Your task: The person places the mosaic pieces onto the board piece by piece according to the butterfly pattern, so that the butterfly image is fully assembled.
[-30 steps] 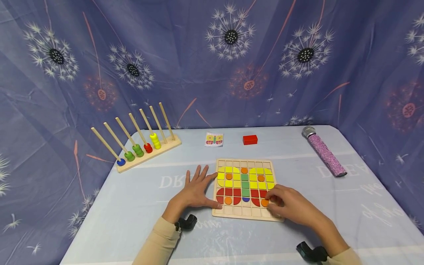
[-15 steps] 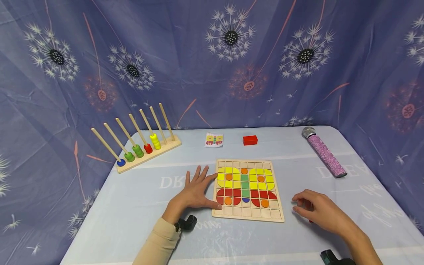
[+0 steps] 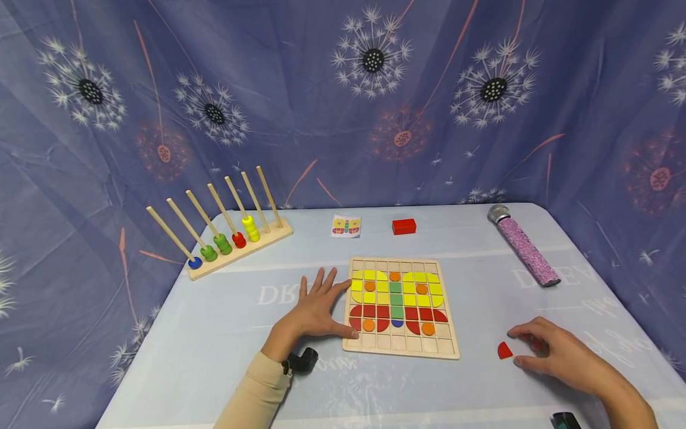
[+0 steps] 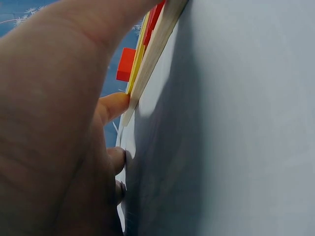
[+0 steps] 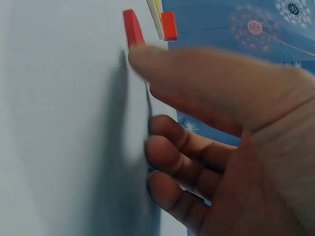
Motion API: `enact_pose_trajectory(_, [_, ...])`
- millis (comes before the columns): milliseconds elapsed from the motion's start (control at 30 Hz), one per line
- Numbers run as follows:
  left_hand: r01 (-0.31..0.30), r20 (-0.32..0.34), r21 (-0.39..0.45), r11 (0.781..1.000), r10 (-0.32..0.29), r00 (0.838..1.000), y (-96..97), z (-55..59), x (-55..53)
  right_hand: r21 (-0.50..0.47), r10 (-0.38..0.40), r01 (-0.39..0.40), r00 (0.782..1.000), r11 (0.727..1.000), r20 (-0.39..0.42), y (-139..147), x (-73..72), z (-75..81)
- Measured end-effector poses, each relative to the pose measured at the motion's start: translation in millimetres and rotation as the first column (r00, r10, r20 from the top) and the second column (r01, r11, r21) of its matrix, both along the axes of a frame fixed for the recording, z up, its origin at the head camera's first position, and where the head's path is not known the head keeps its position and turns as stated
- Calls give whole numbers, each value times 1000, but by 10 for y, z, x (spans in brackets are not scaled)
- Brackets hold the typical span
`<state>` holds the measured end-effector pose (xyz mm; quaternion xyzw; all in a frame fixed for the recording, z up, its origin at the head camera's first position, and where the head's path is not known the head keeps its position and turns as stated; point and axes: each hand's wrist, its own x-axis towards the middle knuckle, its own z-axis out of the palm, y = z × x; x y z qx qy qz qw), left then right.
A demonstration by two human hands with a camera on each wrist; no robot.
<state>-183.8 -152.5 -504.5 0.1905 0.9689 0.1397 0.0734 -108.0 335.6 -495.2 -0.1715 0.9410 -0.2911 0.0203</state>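
A square wooden grid board (image 3: 399, 344) lies mid-table, filled with yellow, red, green, orange and blue flat pieces in a butterfly pattern. My left hand (image 3: 316, 307) rests at its left side, fingers spread, thumb over the lower left edge and index fingertip at the upper left edge. To the right of the board, a red quarter-round piece (image 3: 505, 351) lies on the table. My right hand (image 3: 563, 354) is just right of it, thumb and index finger parted and holding nothing. In the right wrist view the thumb tip overlaps the near end of the red piece (image 5: 132, 27).
Behind the board are a small picture card (image 3: 346, 226) of the butterfly and a red block (image 3: 404, 226). A peg stand with coloured beads (image 3: 238, 253) is at the back left. A pink glittery microphone (image 3: 525, 247) lies at the right. A dandelion-print curtain hangs behind.
My right hand has left the orange disc on the board's lower right and moved right across the table, past the red quarter-round piece, now uncovered. The left hand has stayed put.
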Motion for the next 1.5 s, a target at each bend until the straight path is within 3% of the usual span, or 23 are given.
enact_pose_trajectory(100, [4, -3, 1, 1000, -4, 1000, -3, -2, 0, -28, 19, -20, 999, 999, -28, 10, 13, -35])
enact_pose_trajectory(333, [9, -3, -3, 1000, -9, 1000, 6, -5, -4, -51, 83, -83, 997, 995, 6, -71, -15, -32])
enact_pose_trajectory(500, [8, -5, -5, 1000, -8, 1000, 13, 2, 1, -65, 116, -117, 993, 991, -12, -132, -39, -34])
enact_pose_trajectory(767, [8, -11, -7, 1000, -8, 1000, -8, -6, 5, -44, 76, -77, 997, 996, -30, -235, -64, -51])
enact_pose_trajectory(967, [19, -26, -6, 1000, -19, 999, -12, -17, 2, 19, -38, 36, 993, 999, 113, -301, -114, -7])
enact_pose_trajectory(1233, [17, -23, 4, 1000, -17, 1000, 3, 2, 8, 21, 54, -56, 995, 998, 86, -286, -107, 49])
enact_pose_trajectory(1500, [14, -28, -5, 1000, -14, 1000, -9, -7, 15, -26, 140, -140, 990, 990, 5, -356, -99, -15])
